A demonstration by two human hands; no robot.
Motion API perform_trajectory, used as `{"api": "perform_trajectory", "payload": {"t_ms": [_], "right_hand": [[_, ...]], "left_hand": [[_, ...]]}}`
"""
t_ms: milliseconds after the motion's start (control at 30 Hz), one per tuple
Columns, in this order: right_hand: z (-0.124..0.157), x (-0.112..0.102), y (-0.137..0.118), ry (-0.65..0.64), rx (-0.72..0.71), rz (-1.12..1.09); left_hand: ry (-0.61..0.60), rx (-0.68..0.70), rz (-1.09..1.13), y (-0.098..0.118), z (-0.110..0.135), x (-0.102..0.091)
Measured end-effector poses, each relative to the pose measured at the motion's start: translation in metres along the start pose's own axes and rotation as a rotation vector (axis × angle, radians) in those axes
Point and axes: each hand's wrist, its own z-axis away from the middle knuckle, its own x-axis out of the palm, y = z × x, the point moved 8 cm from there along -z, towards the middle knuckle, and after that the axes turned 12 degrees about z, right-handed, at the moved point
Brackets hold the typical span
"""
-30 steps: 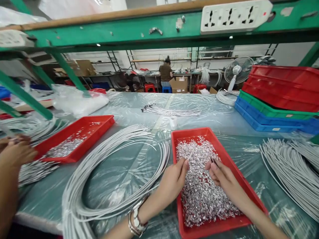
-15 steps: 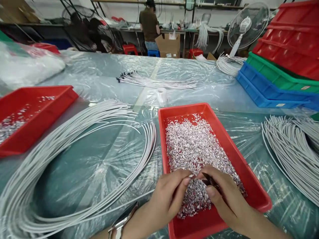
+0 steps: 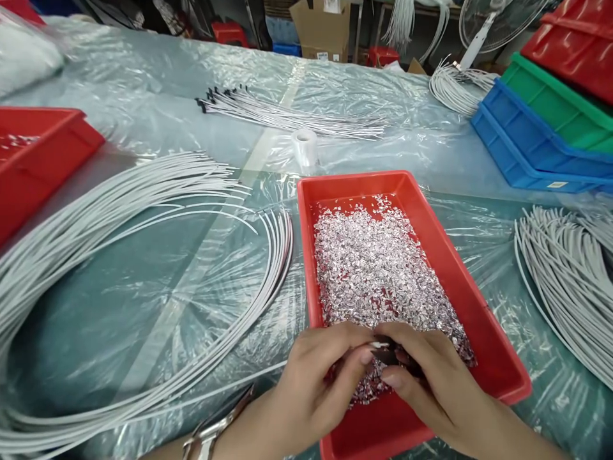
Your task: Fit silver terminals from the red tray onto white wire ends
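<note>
Both hands meet over the near end of the red tray [image 3: 355,181], which sits on the plastic-covered bench [image 3: 143,306] and holds a heap of tiny silver terminals [image 3: 378,268]. The right hand [image 3: 431,383] is curled closed around a dark wire end [image 3: 385,355], and the left hand [image 3: 313,377] pinches narrowly at its tip. A loop of white cables [image 3: 143,191] lies to the left, and another cable bundle [image 3: 560,281] lies to the right.

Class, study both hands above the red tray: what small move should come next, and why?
Probably close the left hand on the dark tip: the right hand pinches it above the red tray of silvery pieces, and the left fingertips sit beside it.
</note>
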Motion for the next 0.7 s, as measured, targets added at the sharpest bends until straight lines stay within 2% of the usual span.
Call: {"api": "perform_trajectory", "payload": {"t_ms": [267,467,700], "right_hand": [[-0.0027,-0.0033,-0.0044,0.068,-0.029,0.053],[-0.0046,-0.0034,-0.0059,0.053,-0.042,0.05],[-0.0041,-0.0036,-0.0063,0.028,-0.033,0.05]], "left_hand": [[0.013,0.041,-0.001,0.0011,-0.0002,0.0004],[0.081,-0.007,-0.001,-0.0004,0.0033,-0.0044],[0.098,0.002,0.021,0.0006,0.0021,-0.0038]]}}
